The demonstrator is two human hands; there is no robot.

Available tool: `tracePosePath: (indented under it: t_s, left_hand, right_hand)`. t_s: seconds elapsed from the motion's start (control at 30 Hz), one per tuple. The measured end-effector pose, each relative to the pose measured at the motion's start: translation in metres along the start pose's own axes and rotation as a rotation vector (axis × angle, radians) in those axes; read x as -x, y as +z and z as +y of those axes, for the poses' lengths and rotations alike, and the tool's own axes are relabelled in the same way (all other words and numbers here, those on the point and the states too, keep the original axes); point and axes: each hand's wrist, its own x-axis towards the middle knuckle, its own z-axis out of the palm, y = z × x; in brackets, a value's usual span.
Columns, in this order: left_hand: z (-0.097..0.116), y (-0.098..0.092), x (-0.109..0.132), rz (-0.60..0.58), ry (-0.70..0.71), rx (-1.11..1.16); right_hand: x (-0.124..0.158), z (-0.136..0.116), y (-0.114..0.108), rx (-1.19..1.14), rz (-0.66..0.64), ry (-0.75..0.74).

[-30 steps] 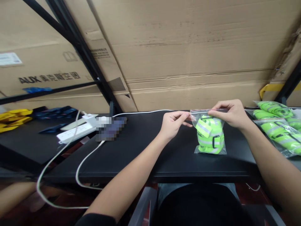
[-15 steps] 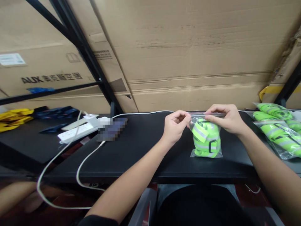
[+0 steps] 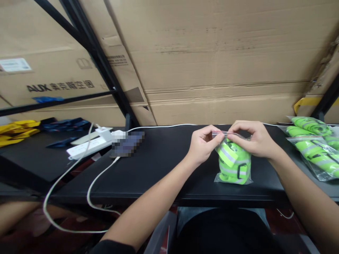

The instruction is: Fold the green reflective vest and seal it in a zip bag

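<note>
A clear zip bag [image 3: 234, 164] stands upright on the black table, filled with folded neon-green straps that have grey reflective stripes and a black buckle. My left hand [image 3: 205, 144] pinches the left part of the bag's top edge between thumb and forefinger. On the same edge, my right hand [image 3: 253, 138] pinches a little further right, its thumb lying along the seal. The two thumbs are close together. Part of the seal is hidden behind the fingers.
Several filled bags of green straps [image 3: 315, 148] lie at the right. Left are a white power strip [image 3: 87, 147], a pixelated device [image 3: 128, 144], looping white cables, yellow straps [image 3: 18, 130] and dark blue packets [image 3: 66, 125]. Cardboard [image 3: 212, 63] stands behind. Another person's arm [image 3: 16, 215] shows lower left.
My left hand has moved right along the bag's top edge, and my right hand has shifted slightly left, bringing the fingertips closer together. The bag sits slightly lower in view.
</note>
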Motion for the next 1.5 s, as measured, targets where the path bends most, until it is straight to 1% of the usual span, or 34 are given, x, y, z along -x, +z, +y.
tracePosePath:
  t_s: [0.17,0.27,0.33,0.43,0.53,0.63,0.7,0.77,0.83,0.87,0.9,0.93,1.0,1.07,1.1,1.17,1.2,1.27,1.3,1.33,1.37,1.4,1.47,1.5]
  left_hand:
    - [0.000,0.001,0.005,-0.063,0.003,-0.083]
    - [-0.001,-0.002,0.003,-0.089,0.007,-0.094]
    - [-0.002,-0.005,-0.001,-0.055,-0.011,-0.064]
    - [-0.007,-0.007,-0.006,0.027,-0.080,-0.002]
    - [-0.011,-0.002,-0.008,0.055,-0.148,0.026]
    - [-0.015,0.005,-0.006,0.057,-0.184,0.031]
    - [-0.018,0.008,-0.004,0.084,-0.216,0.040]
    - [-0.024,0.008,-0.003,0.144,-0.271,0.061]
    - [-0.031,0.005,-0.003,0.230,-0.333,0.094]
    - [-0.035,0.003,-0.003,0.272,-0.357,0.110]
    - [-0.039,0.001,-0.004,0.310,-0.375,0.127]
    - [-0.043,-0.002,-0.004,0.342,-0.386,0.143]
    - [-0.049,-0.006,-0.005,0.381,-0.393,0.175]
    - [-0.051,-0.009,-0.006,0.401,-0.398,0.213]
    - [-0.051,-0.009,-0.006,0.404,-0.399,0.230]
    - [-0.049,-0.009,-0.007,0.399,-0.399,0.258]
    - [-0.047,-0.009,-0.007,0.391,-0.401,0.272]
    - [-0.044,-0.008,-0.007,0.363,-0.416,0.268]
    - [-0.043,-0.007,-0.007,0.338,-0.435,0.234]
    - [-0.042,-0.006,-0.006,0.309,-0.460,0.184]
    - [-0.043,-0.005,-0.005,0.277,-0.487,0.127]
    - [-0.044,-0.004,-0.005,0.246,-0.514,0.070]
    - [-0.048,-0.001,-0.002,0.195,-0.555,-0.005]
    - [-0.051,0.000,-0.001,0.174,-0.569,-0.026]
  right_hand:
    - [0.000,-0.001,0.003,0.011,-0.018,0.012]
    - [-0.001,0.001,-0.001,0.005,-0.059,0.033]
    - [-0.001,0.005,-0.009,-0.007,-0.063,0.083]
    - [-0.002,0.013,-0.022,0.012,0.004,0.210]
    - [-0.002,0.023,-0.030,0.026,0.059,0.293]
    - [-0.003,0.036,-0.030,0.044,0.092,0.304]
    - [-0.004,0.047,-0.028,0.109,0.116,0.293]
    - [-0.003,0.056,-0.025,0.219,0.163,0.304]
    - [-0.003,0.059,-0.021,0.311,0.195,0.340]
    - [-0.002,0.057,-0.018,0.333,0.180,0.359]
    - [-0.001,0.054,-0.013,0.339,0.131,0.373]
    - [0.000,0.048,-0.007,0.335,0.054,0.377]
    - [0.003,0.034,0.008,0.332,-0.142,0.369]
    - [0.005,0.023,0.024,0.353,-0.285,0.346]
    - [0.005,0.020,0.030,0.359,-0.320,0.329]
    - [0.004,0.021,0.035,0.352,-0.336,0.298]
    - [0.003,0.025,0.032,0.355,-0.318,0.280]
    - [0.001,0.042,0.016,0.427,-0.233,0.253]
    - [0.001,0.053,0.003,0.519,-0.154,0.247]
    - [0.002,0.066,-0.011,0.626,-0.056,0.271]
    - [0.005,0.080,-0.026,0.724,0.040,0.323]
    - [0.009,0.094,-0.040,0.816,0.107,0.402]
    - [0.020,0.123,-0.063,0.969,0.135,0.584]
    - [0.027,0.136,-0.071,0.985,0.119,0.638]
